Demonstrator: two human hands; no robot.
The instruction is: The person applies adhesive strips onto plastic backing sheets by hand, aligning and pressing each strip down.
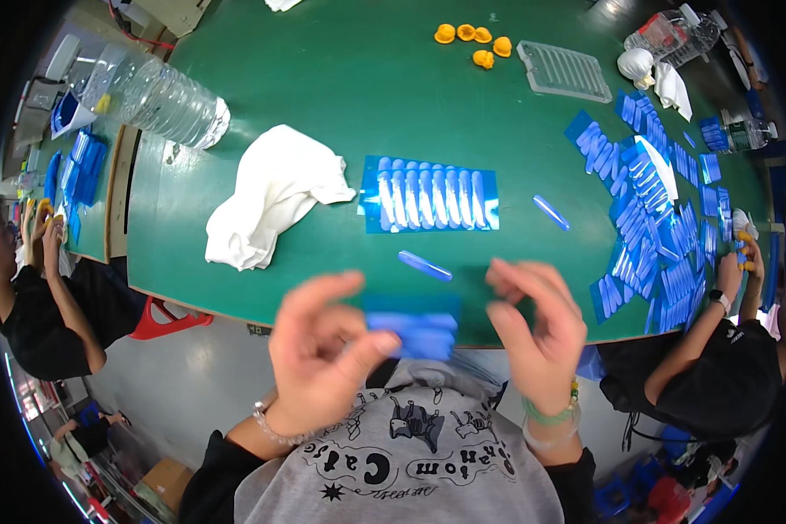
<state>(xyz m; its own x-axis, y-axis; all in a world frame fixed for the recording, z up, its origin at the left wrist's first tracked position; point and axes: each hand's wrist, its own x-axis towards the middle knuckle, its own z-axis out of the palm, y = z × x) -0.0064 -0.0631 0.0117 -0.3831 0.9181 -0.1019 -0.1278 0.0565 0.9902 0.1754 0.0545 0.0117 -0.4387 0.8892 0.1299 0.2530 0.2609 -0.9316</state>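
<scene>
My left hand (319, 354) pinches a small blue film piece bearing elongated blue strips (424, 327), near the table's front edge; motion blurs it. To its right, my right hand (540, 336) is raised with thumb and fingers apart, holding nothing. Ahead of both hands lies a blue film sheet (371, 214) carrying a row of glossy, elongated pieces. One loose blue strip (424, 265) rests between that sheet and my hands, and another loose strip (551, 212) lies to the sheet's right.
A crumpled white cloth (275, 192) and a large clear bottle (162, 96) occupy the left. Blue strip sheets (651, 244) pile up at right. Farther back are yellow finger cots (483, 58) and a clear ribbed tray (565, 72). Co-workers' hands (747, 253) work at both sides.
</scene>
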